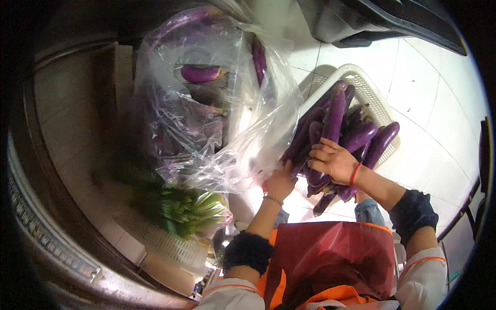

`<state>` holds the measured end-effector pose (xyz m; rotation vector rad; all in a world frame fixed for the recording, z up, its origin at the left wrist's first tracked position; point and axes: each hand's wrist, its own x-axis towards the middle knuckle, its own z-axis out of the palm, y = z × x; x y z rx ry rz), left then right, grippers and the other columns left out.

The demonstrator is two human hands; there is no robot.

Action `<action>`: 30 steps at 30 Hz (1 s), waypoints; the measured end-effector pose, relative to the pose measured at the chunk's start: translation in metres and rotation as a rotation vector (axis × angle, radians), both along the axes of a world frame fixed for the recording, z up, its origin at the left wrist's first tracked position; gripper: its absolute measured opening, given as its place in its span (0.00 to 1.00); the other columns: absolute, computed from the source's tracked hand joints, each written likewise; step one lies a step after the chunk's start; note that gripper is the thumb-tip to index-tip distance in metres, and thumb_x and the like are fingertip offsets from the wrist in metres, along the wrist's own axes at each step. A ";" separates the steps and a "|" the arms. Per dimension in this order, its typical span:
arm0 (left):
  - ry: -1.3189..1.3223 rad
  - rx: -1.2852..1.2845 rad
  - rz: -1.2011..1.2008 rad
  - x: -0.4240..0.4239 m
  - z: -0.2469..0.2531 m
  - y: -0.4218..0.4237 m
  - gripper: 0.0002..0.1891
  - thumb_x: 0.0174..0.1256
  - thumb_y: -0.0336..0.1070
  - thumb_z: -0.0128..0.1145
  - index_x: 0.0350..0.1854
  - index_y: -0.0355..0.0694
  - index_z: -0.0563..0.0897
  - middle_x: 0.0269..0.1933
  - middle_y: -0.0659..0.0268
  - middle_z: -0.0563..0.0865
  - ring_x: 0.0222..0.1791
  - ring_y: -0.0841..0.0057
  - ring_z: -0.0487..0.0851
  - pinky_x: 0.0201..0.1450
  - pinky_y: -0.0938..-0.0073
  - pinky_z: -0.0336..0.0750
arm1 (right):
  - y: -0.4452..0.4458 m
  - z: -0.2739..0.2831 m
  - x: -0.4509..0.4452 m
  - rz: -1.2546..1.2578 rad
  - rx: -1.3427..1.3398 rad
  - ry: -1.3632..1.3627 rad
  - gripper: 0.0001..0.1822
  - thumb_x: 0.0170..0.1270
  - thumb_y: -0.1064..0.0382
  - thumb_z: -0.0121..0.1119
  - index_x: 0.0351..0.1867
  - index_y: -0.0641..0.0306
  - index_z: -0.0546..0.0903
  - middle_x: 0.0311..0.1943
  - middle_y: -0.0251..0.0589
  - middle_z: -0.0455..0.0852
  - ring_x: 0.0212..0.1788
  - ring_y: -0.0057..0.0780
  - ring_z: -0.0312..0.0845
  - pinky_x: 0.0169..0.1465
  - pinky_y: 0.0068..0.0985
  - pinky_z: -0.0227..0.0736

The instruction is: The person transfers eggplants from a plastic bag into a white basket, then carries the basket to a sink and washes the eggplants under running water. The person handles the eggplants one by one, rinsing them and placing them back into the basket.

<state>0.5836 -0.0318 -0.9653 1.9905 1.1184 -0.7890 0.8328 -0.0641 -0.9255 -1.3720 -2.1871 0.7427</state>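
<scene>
Long purple eggplants [333, 112] are heaped in a white perforated plastic basket [376, 93] standing on the floor. My right hand [334, 161], with a red cord at the wrist, lies on the heap, its fingers bent around the lower part of one eggplant. At the heap's left edge is my left hand [282, 181], a bracelet on its wrist, touching the eggplants beside the plastic bag; whether it grips one is hard to see. That large clear plastic bag [240, 155] spreads to the left, with more eggplants in and under it, one of them [199, 73] showing plainly.
Green leafy vegetables [190, 213] in clear wrapping lie below the bag, near another perforated basket [174, 248]. A dark plastic object [360, 23] stands at the top right on the white tiled floor [422, 89]. A curved metal edge [128, 290] runs along the lower left.
</scene>
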 end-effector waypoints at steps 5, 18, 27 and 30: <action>-0.465 0.232 0.212 0.058 0.136 0.102 0.16 0.59 0.34 0.57 0.50 0.39 0.80 0.50 0.54 0.82 0.49 0.59 0.81 0.54 0.65 0.73 | 0.023 -0.011 0.028 -0.314 -0.341 -0.089 0.35 0.31 0.72 0.66 0.51 0.54 0.75 0.47 0.42 0.76 0.58 0.44 0.68 0.71 0.47 0.51; 0.356 0.615 0.148 -0.064 0.108 0.276 0.34 0.62 0.50 0.56 0.69 0.45 0.63 0.57 0.48 0.76 0.58 0.51 0.73 0.58 0.48 0.67 | 0.008 0.011 0.041 -0.255 -0.670 -0.241 0.38 0.38 0.70 0.66 0.59 0.51 0.70 0.67 0.47 0.62 0.72 0.46 0.50 0.75 0.40 0.42; 0.217 0.429 1.087 -0.053 0.048 0.281 0.64 0.46 0.61 0.68 0.73 0.46 0.31 0.70 0.35 0.48 0.66 0.40 0.62 0.64 0.47 0.64 | 0.133 0.051 -0.056 -0.455 -0.230 0.443 0.29 0.43 0.77 0.52 0.54 0.66 0.74 0.49 0.54 0.79 0.53 0.51 0.74 0.58 0.37 0.70; -0.112 0.548 1.167 -0.100 0.012 0.288 0.58 0.45 0.53 0.72 0.73 0.48 0.43 0.68 0.49 0.61 0.62 0.49 0.68 0.54 0.50 0.74 | 0.236 0.014 -0.122 -0.387 -0.030 0.352 0.31 0.46 0.69 0.59 0.58 0.66 0.70 0.50 0.53 0.79 0.53 0.46 0.75 0.54 0.38 0.71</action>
